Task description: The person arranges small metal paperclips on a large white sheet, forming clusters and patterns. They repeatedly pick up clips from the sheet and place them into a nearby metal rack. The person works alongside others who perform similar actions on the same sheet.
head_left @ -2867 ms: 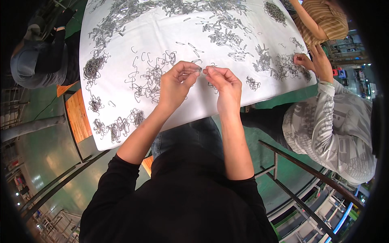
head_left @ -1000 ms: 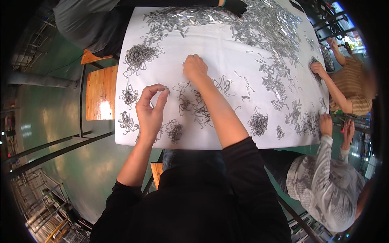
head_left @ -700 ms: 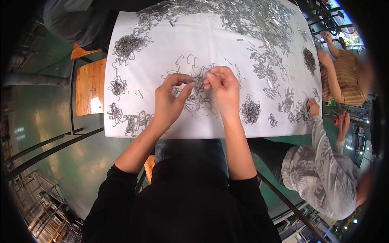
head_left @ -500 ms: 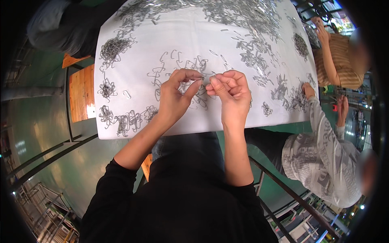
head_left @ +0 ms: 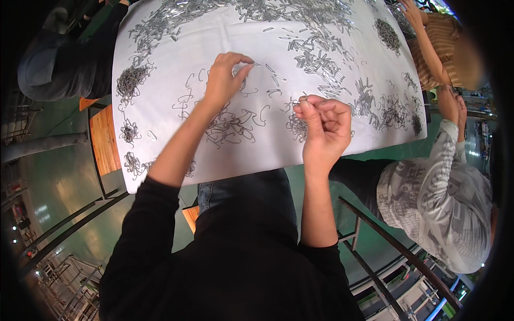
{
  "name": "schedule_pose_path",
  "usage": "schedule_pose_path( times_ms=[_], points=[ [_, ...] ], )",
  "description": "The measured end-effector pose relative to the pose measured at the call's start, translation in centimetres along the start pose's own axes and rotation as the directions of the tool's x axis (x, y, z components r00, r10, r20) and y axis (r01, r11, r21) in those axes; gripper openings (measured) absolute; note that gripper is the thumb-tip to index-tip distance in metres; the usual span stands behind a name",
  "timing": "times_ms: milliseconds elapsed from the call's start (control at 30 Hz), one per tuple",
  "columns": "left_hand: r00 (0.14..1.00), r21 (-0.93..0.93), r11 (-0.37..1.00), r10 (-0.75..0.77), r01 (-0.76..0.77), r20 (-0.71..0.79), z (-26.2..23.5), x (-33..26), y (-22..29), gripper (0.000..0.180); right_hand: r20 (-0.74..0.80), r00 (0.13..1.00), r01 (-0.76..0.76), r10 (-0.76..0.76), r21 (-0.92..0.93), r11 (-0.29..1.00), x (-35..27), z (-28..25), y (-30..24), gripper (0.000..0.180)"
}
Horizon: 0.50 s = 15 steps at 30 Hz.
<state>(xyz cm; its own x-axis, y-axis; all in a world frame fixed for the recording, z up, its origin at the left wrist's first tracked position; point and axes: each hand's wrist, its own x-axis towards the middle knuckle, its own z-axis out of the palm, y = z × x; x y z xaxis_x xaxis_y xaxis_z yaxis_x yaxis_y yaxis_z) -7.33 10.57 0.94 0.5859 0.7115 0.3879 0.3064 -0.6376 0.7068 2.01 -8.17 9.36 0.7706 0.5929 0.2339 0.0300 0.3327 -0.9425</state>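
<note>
My left hand (head_left: 222,80) reaches over the white-covered table, thumb and forefinger pinched at a small metal link (head_left: 257,64); how firmly they grip it is unclear. Farther right and nearer to me, my right hand (head_left: 326,125) is closed, its fingertips pinching a thin bent wire hook (head_left: 304,97), mostly covered by the fingers. Below my left forearm and between the hands lies a loose spread of S-shaped wire hooks (head_left: 230,127). Just beyond my right fingertips are a few loose links (head_left: 274,92). A small hook pile (head_left: 297,128) sits partly behind my right hand.
A large heap of metal links (head_left: 316,59) covers the far side of the white tabletop (head_left: 246,160). Hook piles (head_left: 131,80) lie along the left edge, others (head_left: 393,112) at the right. Two people (head_left: 428,187) sit at the right; another person's dark-clothed leg (head_left: 80,64) is at upper left.
My hands, close together before, have moved apart: the left forward toward the loose links, the right to the right. The nearby co-worker's hand has left the hook pile. The whole view has shifted somewhat.
</note>
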Motion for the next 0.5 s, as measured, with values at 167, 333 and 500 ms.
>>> schedule_pose_path(
  times_ms=[167, 333, 500],
  points=[
    [0.933, 0.235, 0.961, 0.053, -0.144, 0.355, 2.8, 5.0, -5.0, 0.017, -0.005, 1.000, -0.011, 0.011, -0.023, 1.000, 0.8, -1.6, 0.0, 0.019],
    [0.831, 0.279, 0.956, -0.086, -0.086, 0.549, 3.3, 5.8, -4.5, 0.019, 0.003, 0.998, -0.055, 0.055, -0.036, 0.998, 0.6, -1.6, 0.5, 0.020],
    [0.880, -0.185, 0.923, -0.238, 0.337, 0.412, 0.5, 3.7, 0.1, 0.020, 0.045, 0.997, -0.054, 0.058, -0.078, 0.995, 0.0, -0.1, 1.5, 0.018]
  ],
)
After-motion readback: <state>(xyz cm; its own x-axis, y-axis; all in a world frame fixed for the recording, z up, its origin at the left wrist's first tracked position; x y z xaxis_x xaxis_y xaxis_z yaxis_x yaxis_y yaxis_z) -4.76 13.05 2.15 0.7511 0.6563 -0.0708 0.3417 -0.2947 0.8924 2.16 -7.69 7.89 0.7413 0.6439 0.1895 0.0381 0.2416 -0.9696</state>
